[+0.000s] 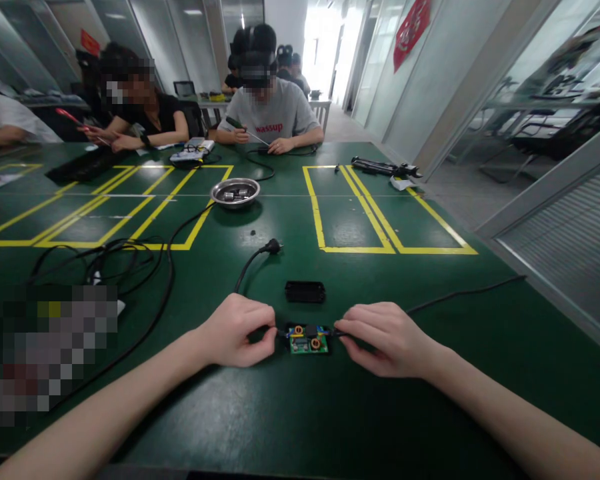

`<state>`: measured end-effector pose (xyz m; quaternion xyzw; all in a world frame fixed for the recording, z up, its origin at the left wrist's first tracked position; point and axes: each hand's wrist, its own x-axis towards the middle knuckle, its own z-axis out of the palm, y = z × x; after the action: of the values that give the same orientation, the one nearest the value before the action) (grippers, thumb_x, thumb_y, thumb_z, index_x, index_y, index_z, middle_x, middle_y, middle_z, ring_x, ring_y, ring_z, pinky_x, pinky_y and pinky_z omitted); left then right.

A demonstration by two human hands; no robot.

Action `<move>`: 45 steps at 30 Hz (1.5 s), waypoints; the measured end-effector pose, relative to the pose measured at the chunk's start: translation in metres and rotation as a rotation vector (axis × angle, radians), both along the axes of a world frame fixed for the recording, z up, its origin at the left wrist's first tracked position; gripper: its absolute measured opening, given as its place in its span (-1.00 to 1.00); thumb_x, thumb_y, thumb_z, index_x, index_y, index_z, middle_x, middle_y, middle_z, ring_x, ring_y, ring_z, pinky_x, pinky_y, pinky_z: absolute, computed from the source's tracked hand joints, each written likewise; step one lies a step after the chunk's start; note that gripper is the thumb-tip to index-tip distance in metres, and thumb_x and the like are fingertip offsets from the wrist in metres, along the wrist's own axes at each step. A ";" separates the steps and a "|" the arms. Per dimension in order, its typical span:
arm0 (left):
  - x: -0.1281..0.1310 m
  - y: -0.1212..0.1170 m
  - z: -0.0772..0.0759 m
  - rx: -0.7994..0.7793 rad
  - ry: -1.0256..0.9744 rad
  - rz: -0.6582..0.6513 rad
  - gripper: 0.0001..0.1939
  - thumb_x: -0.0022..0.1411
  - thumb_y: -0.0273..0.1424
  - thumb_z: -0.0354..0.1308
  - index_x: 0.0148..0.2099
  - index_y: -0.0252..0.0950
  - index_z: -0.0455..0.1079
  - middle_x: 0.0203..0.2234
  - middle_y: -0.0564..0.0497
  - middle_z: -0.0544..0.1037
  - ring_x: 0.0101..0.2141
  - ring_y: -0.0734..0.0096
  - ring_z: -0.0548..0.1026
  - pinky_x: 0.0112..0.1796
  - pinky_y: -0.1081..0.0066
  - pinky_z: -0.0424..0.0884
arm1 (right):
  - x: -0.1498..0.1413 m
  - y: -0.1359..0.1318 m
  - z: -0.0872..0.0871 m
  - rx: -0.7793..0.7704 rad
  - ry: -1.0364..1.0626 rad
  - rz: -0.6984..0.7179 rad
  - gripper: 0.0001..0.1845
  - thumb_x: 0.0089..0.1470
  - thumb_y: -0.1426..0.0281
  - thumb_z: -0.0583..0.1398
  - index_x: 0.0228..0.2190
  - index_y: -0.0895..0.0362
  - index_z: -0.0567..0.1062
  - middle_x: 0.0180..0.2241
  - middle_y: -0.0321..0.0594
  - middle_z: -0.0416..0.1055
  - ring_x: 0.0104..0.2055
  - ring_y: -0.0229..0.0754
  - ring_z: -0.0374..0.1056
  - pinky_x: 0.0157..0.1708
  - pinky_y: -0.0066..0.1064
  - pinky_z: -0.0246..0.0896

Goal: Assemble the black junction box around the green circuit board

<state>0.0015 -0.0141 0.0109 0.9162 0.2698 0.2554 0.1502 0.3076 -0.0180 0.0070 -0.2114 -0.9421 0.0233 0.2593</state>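
A small green circuit board (307, 344) with copper-wound coils sits in a black case half low in front of me. My left hand (247, 331) pinches the black cable at the board's left end. On the other side, my right hand (387, 337) is closed on the black cable (465, 295) that runs off to the right. Just beyond the board lies a separate black case half (305, 291). A black power plug (274, 247) rests farther out, its cord curving back behind my left hand.
A metal bowl (235, 193) with small metal parts stands mid-table. Coiled black cables (125, 263) lie at left, beside a blurred-out area. Yellow tape (360, 251) marks rectangles on the green table. Across it, a person (270, 110) holds a screwdriver; black tools (385, 167) lie far right.
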 end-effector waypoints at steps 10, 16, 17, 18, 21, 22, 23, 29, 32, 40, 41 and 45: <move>0.003 0.001 -0.001 0.010 0.075 -0.020 -0.81 0.36 -0.44 0.03 -0.33 -0.27 0.40 -0.57 0.08 0.46 -0.57 0.50 0.42 -0.54 0.48 0.23 | 0.000 0.003 -0.007 -0.055 -0.026 -0.014 -0.87 0.23 0.47 0.10 -0.29 0.10 0.46 -0.47 -0.29 0.46 -0.52 -0.32 0.33 -0.53 -0.46 0.06; 0.003 0.001 -0.002 0.012 0.059 -0.017 -0.84 0.37 -0.45 0.04 -0.19 -0.30 0.47 -0.50 0.06 0.54 -0.54 0.50 0.47 -0.51 0.50 0.28 | 0.000 0.005 -0.006 -0.158 -0.051 -0.074 -0.90 0.20 0.47 0.11 -0.29 0.10 0.44 -0.49 -0.30 0.49 -0.54 -0.31 0.35 -0.50 -0.46 0.09; 0.003 0.002 -0.002 0.007 0.058 -0.014 -0.83 0.38 -0.45 0.05 -0.15 -0.30 0.48 -0.49 0.05 0.55 -0.53 0.50 0.48 -0.50 0.50 0.29 | 0.000 0.004 -0.006 -0.181 -0.063 -0.083 -0.90 0.20 0.47 0.11 -0.28 0.10 0.44 -0.49 -0.31 0.50 -0.55 -0.31 0.35 -0.50 -0.46 0.10; 0.003 0.002 -0.003 0.003 0.059 -0.010 -0.83 0.38 -0.44 0.05 -0.13 -0.30 0.48 -0.48 0.05 0.56 -0.53 0.50 0.48 -0.49 0.51 0.30 | 0.000 0.004 -0.006 -0.198 -0.071 -0.094 -0.91 0.20 0.46 0.12 -0.28 0.11 0.44 -0.49 -0.31 0.50 -0.56 -0.31 0.34 -0.50 -0.47 0.10; 0.002 0.003 -0.005 0.005 0.060 0.011 -0.82 0.39 -0.44 0.05 -0.13 -0.31 0.50 -0.48 0.05 0.57 -0.54 0.51 0.48 -0.50 0.52 0.30 | 0.000 0.004 -0.008 -0.216 -0.079 -0.134 -0.92 0.21 0.43 0.12 -0.28 0.11 0.44 -0.48 -0.31 0.50 -0.56 -0.31 0.34 -0.50 -0.47 0.08; 0.002 0.003 -0.005 0.007 0.061 0.015 -0.81 0.39 -0.44 0.05 -0.14 -0.32 0.50 -0.48 0.05 0.57 -0.55 0.52 0.47 -0.50 0.52 0.29 | 0.000 0.005 -0.009 -0.216 -0.077 -0.146 -0.92 0.21 0.43 0.13 -0.28 0.12 0.44 -0.49 -0.30 0.50 -0.56 -0.31 0.34 -0.50 -0.47 0.07; 0.003 0.003 -0.006 0.007 0.062 0.015 -0.81 0.39 -0.44 0.05 -0.15 -0.32 0.50 -0.48 0.05 0.57 -0.55 0.52 0.46 -0.50 0.52 0.29 | 0.000 0.005 -0.009 -0.216 -0.076 -0.152 -0.92 0.21 0.43 0.13 -0.29 0.12 0.44 -0.49 -0.30 0.50 -0.56 -0.31 0.34 -0.50 -0.47 0.07; 0.004 0.002 -0.006 0.007 0.081 -0.011 -0.81 0.40 -0.43 0.06 -0.17 -0.33 0.51 -0.48 0.05 0.55 -0.54 0.52 0.46 -0.50 0.53 0.29 | 0.001 0.009 -0.007 -0.264 -0.079 -0.091 -0.95 0.17 0.44 0.14 -0.34 0.10 0.43 -0.48 -0.31 0.48 -0.51 -0.28 0.35 -0.46 -0.46 0.07; 0.004 0.002 -0.006 0.046 0.087 0.003 -0.78 0.42 -0.42 0.05 -0.17 -0.33 0.54 -0.44 0.02 0.55 -0.51 0.51 0.47 -0.50 0.52 0.29 | 0.002 0.010 -0.005 -0.306 -0.077 -0.070 -0.91 0.23 0.42 0.13 -0.33 0.11 0.44 -0.44 -0.27 0.48 -0.48 -0.28 0.34 -0.44 -0.45 0.09; 0.005 0.002 -0.009 0.067 0.036 0.003 -0.81 0.42 -0.44 0.08 -0.10 -0.32 0.53 -0.42 0.01 0.57 -0.47 0.50 0.51 -0.46 0.53 0.36 | 0.000 0.011 -0.003 -0.401 -0.116 -0.085 -0.73 0.39 0.41 0.03 -0.33 0.13 0.45 -0.41 -0.23 0.47 -0.43 -0.24 0.33 -0.40 -0.43 0.12; 0.005 0.002 -0.009 0.066 0.034 0.001 -0.81 0.42 -0.44 0.08 -0.10 -0.32 0.52 -0.42 0.01 0.58 -0.47 0.50 0.51 -0.46 0.53 0.37 | 0.001 0.012 -0.002 -0.415 -0.117 -0.085 -0.74 0.39 0.41 0.04 -0.33 0.13 0.46 -0.41 -0.23 0.47 -0.43 -0.24 0.34 -0.39 -0.43 0.13; 0.006 0.002 -0.008 0.080 0.015 -0.011 -0.81 0.42 -0.46 0.08 -0.07 -0.32 0.53 -0.42 0.01 0.59 -0.47 0.50 0.52 -0.46 0.54 0.39 | 0.004 0.012 -0.001 -0.457 -0.108 -0.074 -0.76 0.39 0.39 0.08 -0.30 0.13 0.50 -0.37 -0.22 0.50 -0.40 -0.24 0.38 -0.37 -0.43 0.17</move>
<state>0.0070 -0.0124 0.0026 0.9248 0.2555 0.2583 0.1131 0.3121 -0.0058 0.0061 -0.3001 -0.9164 0.2150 0.1547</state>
